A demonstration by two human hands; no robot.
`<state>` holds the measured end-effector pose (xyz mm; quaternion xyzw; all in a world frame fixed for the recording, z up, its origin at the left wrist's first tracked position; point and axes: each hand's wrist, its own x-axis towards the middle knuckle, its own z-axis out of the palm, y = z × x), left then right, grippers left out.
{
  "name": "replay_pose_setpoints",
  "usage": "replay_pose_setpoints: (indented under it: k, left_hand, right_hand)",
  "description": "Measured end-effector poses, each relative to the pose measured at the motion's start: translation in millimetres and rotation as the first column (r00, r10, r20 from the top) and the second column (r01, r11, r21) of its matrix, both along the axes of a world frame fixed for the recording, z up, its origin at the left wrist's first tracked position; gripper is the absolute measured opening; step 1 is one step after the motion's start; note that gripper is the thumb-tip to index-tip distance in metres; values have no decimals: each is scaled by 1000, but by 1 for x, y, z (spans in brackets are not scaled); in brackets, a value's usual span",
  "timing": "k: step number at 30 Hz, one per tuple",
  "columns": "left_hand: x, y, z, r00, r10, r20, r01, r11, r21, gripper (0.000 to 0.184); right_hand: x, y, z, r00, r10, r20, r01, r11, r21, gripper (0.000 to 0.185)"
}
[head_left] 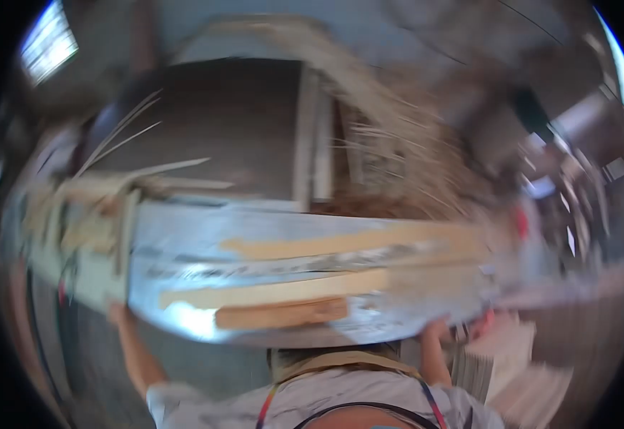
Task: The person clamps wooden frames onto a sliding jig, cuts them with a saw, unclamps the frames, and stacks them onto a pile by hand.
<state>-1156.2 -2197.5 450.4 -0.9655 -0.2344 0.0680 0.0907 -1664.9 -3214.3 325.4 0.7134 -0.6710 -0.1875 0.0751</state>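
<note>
A long silvery worktop (pixel 412 307) lies across the view in front of me, its surface smeared by motion. On it rest a reddish-brown wooden piece (pixel 281 313), a pale wooden strip (pixel 276 288) and another pale strip (pixel 355 239) farther back. My left hand (pixel 118 314) is by the near left edge of the worktop; whether it grips the edge is too blurred to make out. At the near edge on the right, my right hand (pixel 436 329) is close to or touching the worktop, its fingers unclear.
A stack of pale boards (pixel 498 354) stands at the lower right. Behind the worktop are a large dark panel (pixel 219 129) and a heap of thin wood offcuts (pixel 405 150). Wooden framing (pixel 87 229) sits at the left end. Blurred clutter fills the right side.
</note>
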Motion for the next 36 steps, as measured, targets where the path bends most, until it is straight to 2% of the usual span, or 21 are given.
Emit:
replay_pose_setpoints:
  k: [1,2,3,4,6,7,8,13,16,18,20,22,24,26,28,30,31,32,34,35,36]
  left_hand:
    - [-9,-12,6,979,152,135,-122,970,-208,54]
    - [-13,-47,11,909,238,342,-117,933,-340,53]
    - [-17,-97,9,835,228,501,-15,919,-394,52]
    - [-29,-156,18,789,172,590,106,908,-406,51]
    - [-67,-289,39,745,66,664,298,857,-420,50]
    - [-61,-312,45,776,35,630,342,815,-467,49]
    - [-77,-350,43,799,-3,601,378,781,-498,49]
    - [-139,-490,38,872,-189,452,455,657,-602,46]
    - [-157,-533,32,884,-275,378,463,626,-628,44]
    - [-170,-554,30,885,-317,341,466,621,-631,43]
    - [-184,-571,29,885,-353,304,465,630,-621,42]
    - [-198,-588,31,889,-371,268,455,652,-606,41]
    - [-209,-601,30,896,-375,238,440,677,-589,40]
    - [-225,-610,30,906,-364,214,419,708,-569,40]
    - [-238,-613,29,920,-340,193,389,744,-543,39]
    - [-253,-612,26,938,-297,177,345,781,-520,38]
    - [-261,-607,26,949,-272,162,316,800,-510,38]
    - [-264,-598,24,959,-254,123,282,833,-476,38]
    - [-287,-584,25,983,-177,-47,150,924,-351,38]
    - [-302,-576,27,988,-88,-130,40,942,-332,38]
    - [-312,-549,-12,989,120,-86,-147,770,-621,27]
  right_hand:
    - [14,8,16,782,-346,519,364,929,72,83]
    - [34,21,42,251,-412,876,648,744,164,93]
    - [52,33,82,316,-346,883,632,771,76,99]
    - [49,21,85,290,-368,883,650,753,100,90]
    - [22,-10,71,283,-297,912,611,789,67,84]
    - [46,35,123,320,-290,902,629,777,27,82]
    - [46,38,141,347,-290,892,629,777,8,81]
    - [12,-21,116,384,-306,871,635,773,-9,79]
    - [10,-51,123,350,-247,904,614,789,-22,83]
    - [-3,-82,119,296,-188,936,586,810,-22,81]
    - [-23,-115,120,299,-156,941,564,825,-42,78]
    - [-35,-145,137,311,7,950,547,816,-185,76]
    - [-56,-188,135,360,-18,933,540,819,-193,78]
    - [-84,-238,125,506,-245,827,573,812,-109,83]
    - [-112,-287,110,504,-215,836,561,818,-128,87]
    - [-130,-332,129,542,-272,795,566,818,-106,84]
    - [-136,-338,152,639,-271,720,543,822,-172,78]
    - [-145,-358,149,687,-267,676,515,835,-194,72]
    - [-163,-394,137,818,-113,564,321,903,-286,61]
    - [-181,-415,120,887,48,460,144,917,-373,57]
    - [-187,-424,111,907,243,343,-44,866,-498,54]
